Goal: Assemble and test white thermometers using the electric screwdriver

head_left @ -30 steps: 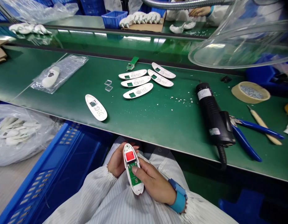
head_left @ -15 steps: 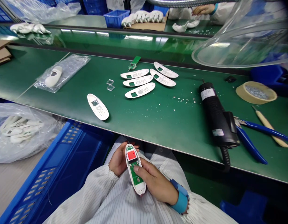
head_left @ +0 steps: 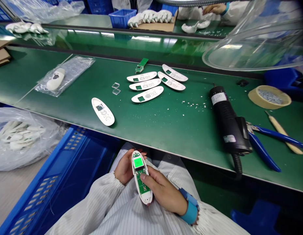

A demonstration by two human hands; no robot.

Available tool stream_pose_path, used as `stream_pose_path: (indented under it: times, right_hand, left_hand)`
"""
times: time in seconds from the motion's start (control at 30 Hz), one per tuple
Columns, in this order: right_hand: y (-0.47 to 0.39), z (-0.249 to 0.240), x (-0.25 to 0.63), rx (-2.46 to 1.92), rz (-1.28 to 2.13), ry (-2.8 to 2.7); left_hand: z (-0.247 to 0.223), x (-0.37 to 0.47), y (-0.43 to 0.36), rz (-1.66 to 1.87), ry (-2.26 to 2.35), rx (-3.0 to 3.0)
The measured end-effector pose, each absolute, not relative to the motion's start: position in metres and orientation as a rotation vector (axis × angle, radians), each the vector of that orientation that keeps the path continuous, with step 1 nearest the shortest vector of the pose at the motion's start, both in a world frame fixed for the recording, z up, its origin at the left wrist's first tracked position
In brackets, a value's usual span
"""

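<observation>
My right hand (head_left: 161, 189) is closed round a white handheld electronic device (head_left: 148, 198), its thumb pressing on the bare green circuit board. The small display (head_left: 138, 162) glows green with dark digits. Beside and partly behind the upper end of the device is my left hand (head_left: 124, 168), its fingers loosely stretched and partly hidden. On the green bench ahead lies a single white cover (head_left: 103, 112) with a window. Several similar white covers (head_left: 147, 94) are farther back, near a loose circuit board (head_left: 141, 65) and two clear plastic windows (head_left: 116, 92).
To the right lie a black electric screwdriver (head_left: 226, 120), blue-handled cutters (head_left: 264, 150), a pale-handled tool (head_left: 283, 132) and a tub of screws (head_left: 269, 103). A bagged white part (head_left: 55, 79) rests left. Below are a blue crate (head_left: 43, 192) and bagged shells (head_left: 20, 133). A person's hand (head_left: 215, 9) shows across.
The device's display has turned from red to green, and digits now show on it. Both hands stay almost still. White shells at the far upper left have shifted slightly left.
</observation>
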State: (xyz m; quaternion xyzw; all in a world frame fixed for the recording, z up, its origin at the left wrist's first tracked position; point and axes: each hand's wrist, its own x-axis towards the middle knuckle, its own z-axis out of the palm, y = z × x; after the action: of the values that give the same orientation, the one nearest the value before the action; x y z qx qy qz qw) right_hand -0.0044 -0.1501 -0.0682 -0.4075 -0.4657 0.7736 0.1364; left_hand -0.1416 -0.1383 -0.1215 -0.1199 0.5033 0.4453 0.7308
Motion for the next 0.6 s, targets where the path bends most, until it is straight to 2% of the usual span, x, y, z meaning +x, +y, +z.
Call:
stream_pose_path:
  times: [0.6]
  right_hand:
    - [-0.1518, -0.0696, -0.007, -1.215, 2.248, -1.284]
  left_hand:
    - [-0.1118, -0.1399, -0.1437, 0.949, 0.979, -0.083]
